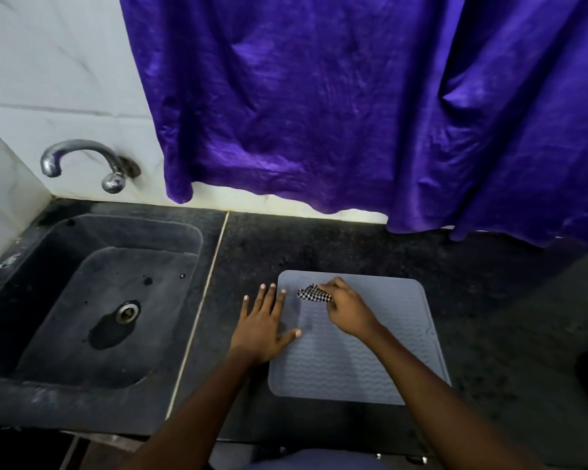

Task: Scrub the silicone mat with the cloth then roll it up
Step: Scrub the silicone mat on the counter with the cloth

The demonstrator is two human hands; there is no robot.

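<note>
1. On the dark speckled countertop (319,245), just right of the sink, a grey silicone mat (370,351) lies flat and unrolled with its wavy ribbed face up.
2. The right hand (348,312) is over the mat's far-left part. Its fingers are curled and clamped on a small black-and-white checked cloth (311,293), which is bunched up and pressed against the mat.
3. The left hand (263,329) lies palm down across the mat's left edge, its fingers straight and spread apart. The thumb tip rests on the mat, and most of the hand is on the countertop beside it.
4. Both bare forearms reach in from the near edge, and the right one crosses over the mat.
5. A dark sink (92,300) is set into the counter at left, with a metal drain (127,312) and a wet patch beside it.
6. A chrome tap (82,161) juts from the white tiled wall (48,62) above the sink.
7. A purple curtain (353,96) hangs behind the counter, and its hem reaches the countertop at right.
</note>
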